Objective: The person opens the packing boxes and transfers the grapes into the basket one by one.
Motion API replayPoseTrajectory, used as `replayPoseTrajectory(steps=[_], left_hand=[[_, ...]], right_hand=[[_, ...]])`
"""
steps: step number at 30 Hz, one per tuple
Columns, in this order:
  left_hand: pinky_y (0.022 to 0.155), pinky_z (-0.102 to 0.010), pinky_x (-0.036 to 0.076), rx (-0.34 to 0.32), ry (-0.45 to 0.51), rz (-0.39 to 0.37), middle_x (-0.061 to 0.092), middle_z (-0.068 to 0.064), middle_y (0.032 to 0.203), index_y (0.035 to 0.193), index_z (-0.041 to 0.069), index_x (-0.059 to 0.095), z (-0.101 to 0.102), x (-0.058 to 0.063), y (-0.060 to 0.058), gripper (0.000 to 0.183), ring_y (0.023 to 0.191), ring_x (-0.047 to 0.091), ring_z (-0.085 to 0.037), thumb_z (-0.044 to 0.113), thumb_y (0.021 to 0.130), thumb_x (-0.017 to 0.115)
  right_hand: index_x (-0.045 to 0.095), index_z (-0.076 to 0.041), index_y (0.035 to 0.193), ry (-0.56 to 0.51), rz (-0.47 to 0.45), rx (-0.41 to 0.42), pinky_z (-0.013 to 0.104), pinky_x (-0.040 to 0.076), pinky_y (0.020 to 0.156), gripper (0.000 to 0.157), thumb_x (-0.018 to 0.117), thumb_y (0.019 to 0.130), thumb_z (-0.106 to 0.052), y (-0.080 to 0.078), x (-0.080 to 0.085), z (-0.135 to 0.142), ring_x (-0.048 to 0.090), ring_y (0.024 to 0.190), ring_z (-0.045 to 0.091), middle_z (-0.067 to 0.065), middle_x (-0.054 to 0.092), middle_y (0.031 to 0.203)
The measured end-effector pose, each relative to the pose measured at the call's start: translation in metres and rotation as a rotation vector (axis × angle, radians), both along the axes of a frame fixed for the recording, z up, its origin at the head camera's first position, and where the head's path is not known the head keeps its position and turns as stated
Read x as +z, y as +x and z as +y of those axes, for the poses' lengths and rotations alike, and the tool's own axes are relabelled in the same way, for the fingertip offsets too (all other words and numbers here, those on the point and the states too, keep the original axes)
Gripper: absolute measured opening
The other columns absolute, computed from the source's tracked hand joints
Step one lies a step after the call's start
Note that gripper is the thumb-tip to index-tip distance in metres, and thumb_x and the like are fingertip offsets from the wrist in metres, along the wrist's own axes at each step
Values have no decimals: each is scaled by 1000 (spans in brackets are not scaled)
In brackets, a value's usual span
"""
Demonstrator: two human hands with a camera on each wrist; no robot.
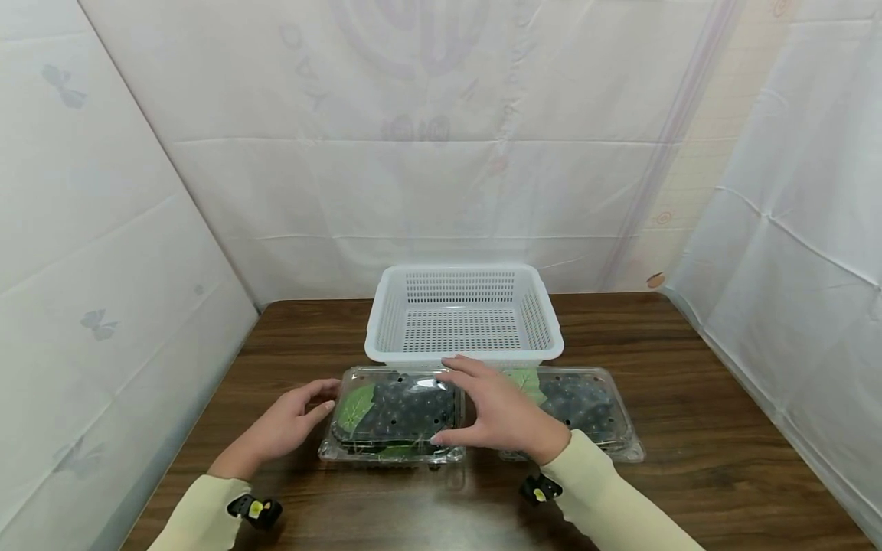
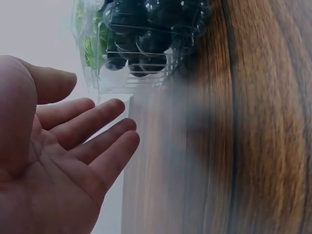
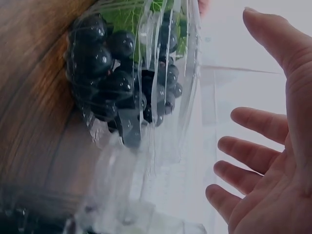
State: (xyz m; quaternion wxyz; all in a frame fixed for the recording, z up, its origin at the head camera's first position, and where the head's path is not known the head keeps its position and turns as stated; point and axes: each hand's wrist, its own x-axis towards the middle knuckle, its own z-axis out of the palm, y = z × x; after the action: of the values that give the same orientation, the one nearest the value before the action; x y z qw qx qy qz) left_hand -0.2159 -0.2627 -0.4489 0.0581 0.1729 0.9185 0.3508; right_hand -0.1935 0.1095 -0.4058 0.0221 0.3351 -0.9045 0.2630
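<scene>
A clear plastic clamshell box (image 1: 406,409) of dark grapes with a green leaf lies on the table, lid down over the fruit. At its left end is my left hand (image 1: 292,421), fingertips close to the box wall; in the left wrist view its fingers stretch out with nothing between them. Over the right end reaches my right hand (image 1: 499,409), thumb and fingers spread wide apart. The right wrist view shows those fingers (image 3: 248,153) beside the grape box (image 3: 117,83), holding nothing. A second grape box (image 1: 586,405) lies to the right, partly hidden behind my right hand and wrist.
Just behind the boxes stands a white perforated plastic basket (image 1: 465,357) with nothing in it. The brown wood-grain table (image 1: 696,428) reaches back to a white sheet wall (image 1: 441,199), and similar sheets hang at left and right.
</scene>
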Motion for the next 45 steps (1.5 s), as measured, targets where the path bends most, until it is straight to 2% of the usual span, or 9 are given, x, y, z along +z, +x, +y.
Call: replayPoseTrajectory(steps=[5, 8, 19, 22, 25, 28, 32, 40, 45], left_hand=[[101, -49, 54, -18, 49, -61, 61, -19, 140, 147, -1, 48, -2, -1, -1, 46, 129, 59, -37, 20, 107, 54], [101, -42, 55, -19, 85, -101, 60, -19, 142, 149, 1, 47, -5, -4, -3, 48, 131, 58, -36, 22, 107, 55], [97, -24, 55, -100, 248, -191, 51, -29, 147, 153, -6, 37, -11, -7, -3, 58, 133, 55, -43, 22, 106, 57], [95, -19, 53, -121, 274, -198, 49, -31, 148, 153, -8, 35, -12, -7, -2, 59, 134, 53, -45, 21, 106, 56], [95, -18, 52, -141, 300, -222, 45, -34, 151, 154, -9, 32, -14, -7, -1, 59, 135, 51, -46, 19, 107, 54], [97, -19, 53, -143, 338, -270, 40, -35, 154, 155, -9, 29, -15, -7, 0, 60, 136, 52, -41, 19, 108, 53], [98, -20, 53, -135, 386, -329, 36, -34, 157, 157, -7, 28, -16, -8, 1, 60, 135, 55, -27, 19, 108, 52], [96, -20, 54, -141, 416, -355, 34, -35, 157, 157, -8, 25, -16, -11, 0, 65, 126, 57, -4, 21, 107, 55], [96, -21, 54, -137, 417, -386, 35, -35, 157, 157, -9, 25, -15, -12, -2, 67, 125, 57, -5, 22, 106, 57]], right_hand=[[54, -16, 149, -16, -7, 36, 49, 44, 117, 87, 75, 82, -68, 2, -5, -4, 37, 152, 22, 5, 39, 164], [55, -17, 148, -17, -14, 58, 46, 47, 114, 83, 75, 83, -66, 3, -8, -8, 39, 151, 21, 5, 38, 164], [54, -16, 148, -14, -17, 114, 42, 41, 120, 78, 77, 86, -58, 9, -19, -23, 35, 153, 22, 4, 39, 163], [55, -15, 147, -2, -4, 126, 41, 41, 120, 76, 76, 87, -58, 11, -22, -27, 37, 152, 21, 4, 41, 162], [56, -14, 145, 11, 30, 134, 39, 42, 119, 74, 78, 87, -55, 12, -23, -31, 40, 150, 20, 6, 43, 160], [57, -13, 144, 31, 73, 138, 38, 43, 118, 73, 79, 87, -53, 13, -24, -35, 43, 148, 20, 6, 46, 158], [59, -13, 142, 65, 137, 139, 35, 42, 119, 72, 79, 86, -53, 13, -26, -41, 45, 146, 20, 7, 49, 156], [59, -14, 142, 146, 219, 158, 36, 43, 119, 70, 77, 88, -55, 13, -28, -55, 46, 146, 22, 7, 51, 154], [61, -16, 141, 219, 279, 145, 36, 41, 120, 69, 76, 88, -56, 15, -27, -63, 47, 145, 24, 7, 52, 154]])
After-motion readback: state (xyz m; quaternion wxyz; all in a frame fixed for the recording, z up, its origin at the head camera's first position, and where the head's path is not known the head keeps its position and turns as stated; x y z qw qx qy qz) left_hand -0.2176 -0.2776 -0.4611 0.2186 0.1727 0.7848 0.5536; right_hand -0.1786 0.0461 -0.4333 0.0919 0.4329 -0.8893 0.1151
